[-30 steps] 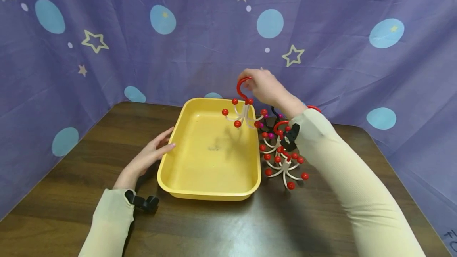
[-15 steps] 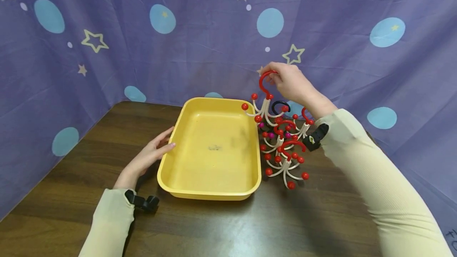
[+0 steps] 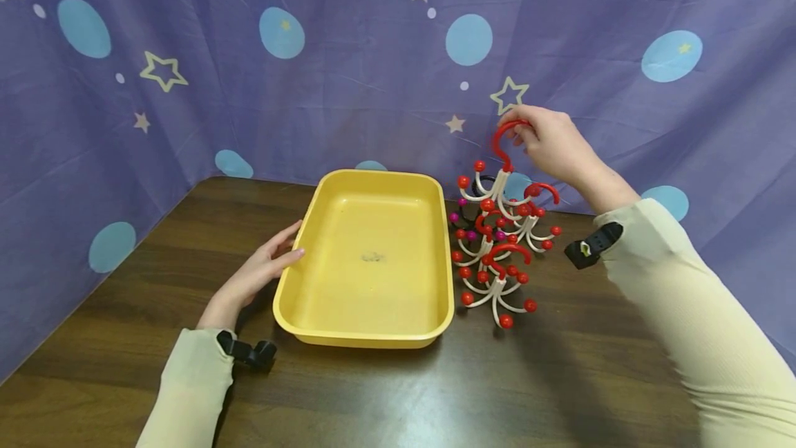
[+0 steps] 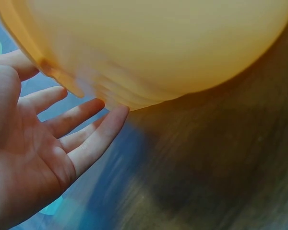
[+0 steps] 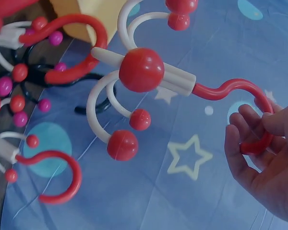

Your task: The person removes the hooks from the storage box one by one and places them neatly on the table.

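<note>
My right hand [image 3: 553, 140] holds a multi-arm hook hanger [image 3: 502, 182] by its red hook. It hangs above the table, right of the yellow tray [image 3: 363, 341]. White curved arms ending in red balls spread from its stem [image 5: 180, 79]; the right wrist view shows fingers around the hook. Below it stand similar hangers: a near one [image 3: 499, 289], a middle one [image 3: 484, 249] and a back right one [image 3: 527, 228]. Behind them is a black hanger [image 5: 36, 76] with magenta balls, partly hidden. My left hand [image 3: 264, 268] touches the tray's left side, thumb on the rim, fingers fairly straight.
Nothing lies in the tray, which has a dark smudge on its floor. A brown wooden table [image 3: 348, 399] bears everything. Close behind it hangs a purple curtain [image 3: 373, 75] with stars and blue ovals. The standing hangers crowd together beside the tray's right wall.
My right hand has carried the held hanger rightward, from over the tray's right part to above the other hangers. The left hand and the tray stay where they were.
</note>
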